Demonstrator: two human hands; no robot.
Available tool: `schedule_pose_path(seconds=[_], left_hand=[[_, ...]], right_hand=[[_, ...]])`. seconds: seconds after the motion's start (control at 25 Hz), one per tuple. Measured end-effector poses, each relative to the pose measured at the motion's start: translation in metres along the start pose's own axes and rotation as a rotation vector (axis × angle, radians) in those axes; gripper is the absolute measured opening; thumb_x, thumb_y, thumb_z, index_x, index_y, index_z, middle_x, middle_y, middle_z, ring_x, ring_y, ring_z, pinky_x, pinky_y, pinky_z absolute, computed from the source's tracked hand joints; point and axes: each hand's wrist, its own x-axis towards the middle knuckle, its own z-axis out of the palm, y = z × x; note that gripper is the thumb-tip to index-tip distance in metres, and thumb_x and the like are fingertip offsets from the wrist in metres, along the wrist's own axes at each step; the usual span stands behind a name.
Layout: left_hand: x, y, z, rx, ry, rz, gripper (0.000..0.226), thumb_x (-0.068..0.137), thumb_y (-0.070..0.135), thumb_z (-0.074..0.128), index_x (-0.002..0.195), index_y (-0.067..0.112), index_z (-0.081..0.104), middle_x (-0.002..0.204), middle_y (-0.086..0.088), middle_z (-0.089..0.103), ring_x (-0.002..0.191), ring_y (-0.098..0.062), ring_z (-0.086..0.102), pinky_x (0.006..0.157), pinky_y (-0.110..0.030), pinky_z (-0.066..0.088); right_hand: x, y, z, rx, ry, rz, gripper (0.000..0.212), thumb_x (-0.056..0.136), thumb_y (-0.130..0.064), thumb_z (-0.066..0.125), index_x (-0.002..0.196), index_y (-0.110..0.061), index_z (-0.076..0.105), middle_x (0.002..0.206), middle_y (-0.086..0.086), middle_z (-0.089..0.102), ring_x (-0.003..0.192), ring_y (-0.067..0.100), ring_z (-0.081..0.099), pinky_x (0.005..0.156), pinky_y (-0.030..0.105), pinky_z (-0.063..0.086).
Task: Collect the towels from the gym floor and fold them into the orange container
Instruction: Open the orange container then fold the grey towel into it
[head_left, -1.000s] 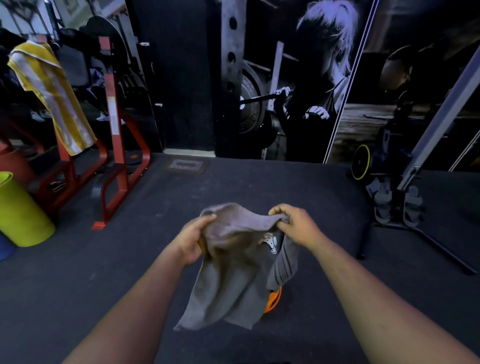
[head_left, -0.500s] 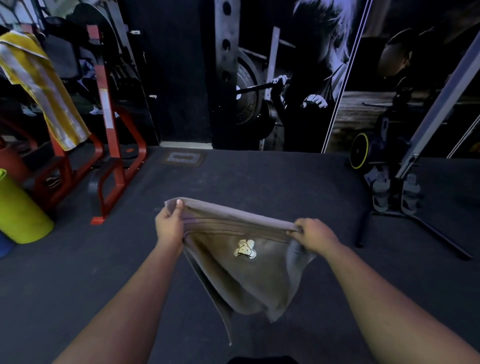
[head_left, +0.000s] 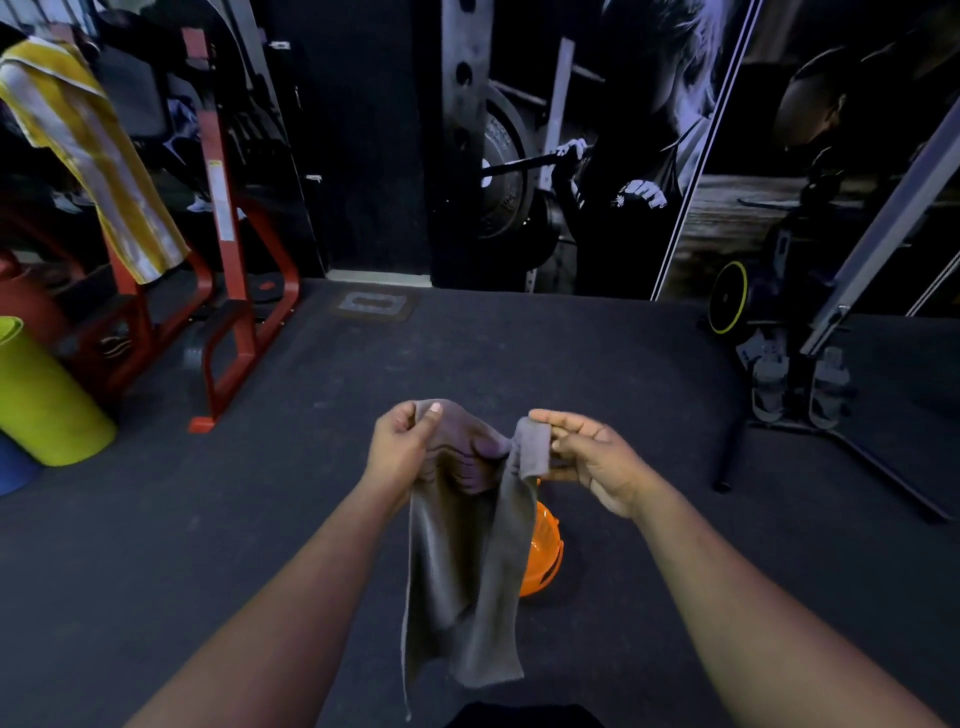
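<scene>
Both hands hold one grey towel in the air: left hand pinches its bunched top, right hand pinches a corner, apparently to fold it. Orange container sits on the floor directly beneath, mostly hidden behind the hanging cloth.

— What colour is the towel in the middle?
— Plain grey-brown, with ribbed bands near its top edge.
— And the container behind it?
— Bright orange.
— The floor?
— Dark charcoal, finely speckled, with a grey rectangular patch by the wall.
— Anything patterned?
— A second towel hanging at the left, yellow and white in long stripes.
— The rack beside it?
— Red. A lime-green cylinder stands at the left edge, something blue under it.
— On the right?
— A black wheel with a yellow rim.
</scene>
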Motion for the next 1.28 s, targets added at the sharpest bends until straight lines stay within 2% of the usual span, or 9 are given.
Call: schedule_pose_path(seconds=[0.12, 0.2, 0.32, 0.44, 0.52, 0.68, 0.96, 1.16, 1.28], left_hand=[[-0.004, 0.0, 0.007, -0.006, -0.101, 0.025, 0.023, 0.104, 0.014, 0.058, 0.101, -0.005, 0.069, 0.094, -0.02, 0.075, 0.08, -0.024, 0.067, 0.074, -0.036, 0.054], [-0.009, 0.001, 0.01, -0.02, -0.146, 0.009, 0.023, 0.105, 0.012, 0.053, 0.108, -0.003, 0.07, 0.097, -0.02, 0.076, 0.081, -0.022, 0.07, 0.073, -0.032, 0.058], [-0.017, 0.0, 0.011, -0.073, -0.155, -0.003, 0.012, 0.103, 0.009, 0.057, 0.108, 0.002, 0.066, 0.093, -0.013, 0.077, 0.079, -0.018, 0.072, 0.068, -0.028, 0.058], [-0.022, -0.001, 0.01, -0.096, -0.135, -0.007, 0.006, 0.101, 0.01, 0.061, 0.105, 0.006, 0.061, 0.088, -0.009, 0.076, 0.075, -0.017, 0.071, 0.066, -0.029, 0.057], [-0.024, 0.0, 0.01, -0.099, -0.153, 0.002, 0.017, 0.101, 0.011, 0.062, 0.109, -0.004, 0.063, 0.093, -0.015, 0.076, 0.08, -0.022, 0.072, 0.07, -0.032, 0.059], [-0.029, 0.0, 0.01, -0.126, -0.225, 0.054, 0.021, 0.101, 0.013, 0.062, 0.113, -0.002, 0.071, 0.107, -0.02, 0.076, 0.097, -0.033, 0.074, 0.082, -0.039, 0.061], [-0.031, -0.004, 0.014, -0.144, -0.217, 0.022, 0.021, 0.104, 0.012, 0.057, 0.118, 0.002, 0.07, 0.106, -0.019, 0.076, 0.1, -0.032, 0.073, 0.09, -0.042, 0.059], [-0.033, 0.004, 0.014, -0.162, -0.211, 0.024, 0.02, 0.094, 0.006, 0.07, 0.113, 0.001, 0.071, 0.103, -0.015, 0.078, 0.094, -0.021, 0.075, 0.078, -0.028, 0.058], [-0.028, 0.005, 0.011, -0.109, -0.184, 0.038, 0.017, 0.099, 0.011, 0.065, 0.112, 0.003, 0.072, 0.101, -0.014, 0.078, 0.094, -0.023, 0.075, 0.077, -0.028, 0.058]], right_hand=[[0.006, 0.002, 0.006, -0.442, -0.021, -0.177, 0.051, 0.087, 0.018, 0.054, 0.125, -0.015, 0.068, 0.113, -0.002, 0.074, 0.097, -0.003, 0.069, 0.083, 0.021, 0.054], [0.01, -0.001, 0.011, -0.868, 0.059, -0.321, 0.038, 0.083, 0.002, 0.066, 0.108, -0.025, 0.077, 0.102, -0.014, 0.075, 0.086, -0.011, 0.066, 0.077, 0.017, 0.049], [0.012, -0.003, 0.019, -1.157, 0.15, -0.468, 0.007, 0.081, -0.033, 0.067, 0.084, -0.029, 0.071, 0.094, -0.008, 0.066, 0.093, 0.013, 0.061, 0.076, 0.031, 0.048], [0.018, -0.002, 0.026, -0.966, 0.08, -0.531, 0.019, 0.087, -0.031, 0.066, 0.074, -0.031, 0.051, 0.082, -0.013, 0.053, 0.081, 0.006, 0.053, 0.073, 0.033, 0.045], [0.021, -0.005, 0.03, -0.853, 0.076, -0.435, 0.013, 0.089, -0.025, 0.067, 0.081, -0.03, 0.057, 0.074, -0.017, 0.06, 0.073, -0.003, 0.058, 0.069, 0.03, 0.046], [0.029, -0.007, 0.039, -0.839, 0.11, -0.421, 0.009, 0.087, -0.031, 0.072, 0.096, -0.03, 0.076, 0.092, -0.018, 0.075, 0.091, -0.001, 0.069, 0.083, 0.033, 0.055], [0.035, -0.012, 0.059, -0.829, 0.25, -0.309, 0.027, 0.081, -0.054, 0.068, 0.081, -0.028, 0.075, 0.077, -0.012, 0.073, 0.076, 0.002, 0.068, 0.068, 0.037, 0.055], [0.039, -0.015, 0.062, -0.849, 0.258, -0.292, 0.022, 0.084, -0.045, 0.073, 0.074, -0.025, 0.072, 0.072, -0.01, 0.071, 0.071, 0.003, 0.066, 0.065, 0.038, 0.054], [0.041, -0.013, 0.059, -0.838, 0.2, -0.318, 0.024, 0.083, -0.048, 0.075, 0.075, -0.025, 0.073, 0.071, -0.009, 0.071, 0.07, 0.003, 0.065, 0.066, 0.036, 0.053]])
